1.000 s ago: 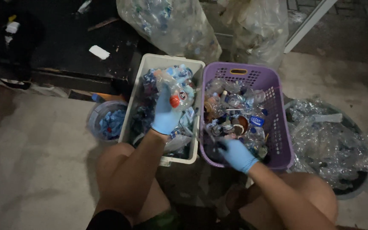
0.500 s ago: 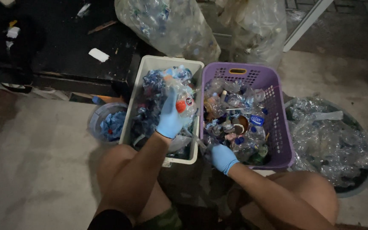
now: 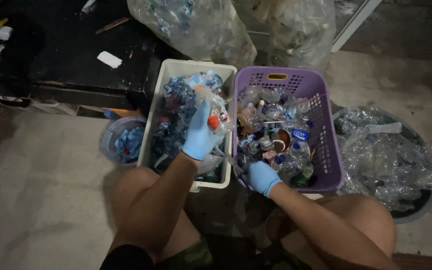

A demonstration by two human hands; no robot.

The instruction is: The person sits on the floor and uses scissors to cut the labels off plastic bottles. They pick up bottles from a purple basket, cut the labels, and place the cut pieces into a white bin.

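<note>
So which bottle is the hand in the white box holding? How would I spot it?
Find the white box, left of the purple basket. Over its right side the gloved left hand grips a crumpled clear bottle. Unlike the blue-capped bottles nearby, it has an orange-red cap pointing toward the purple basket.

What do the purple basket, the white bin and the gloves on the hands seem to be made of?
The purple basket looks like moulded plastic, matte: its walls have rows of cut holes and a slot handle. The white bin also seems plastic, smooth with solid walls. The gloves on the left hand and right hand look like thin blue nitrile or latex; which one cannot be told.
</note>
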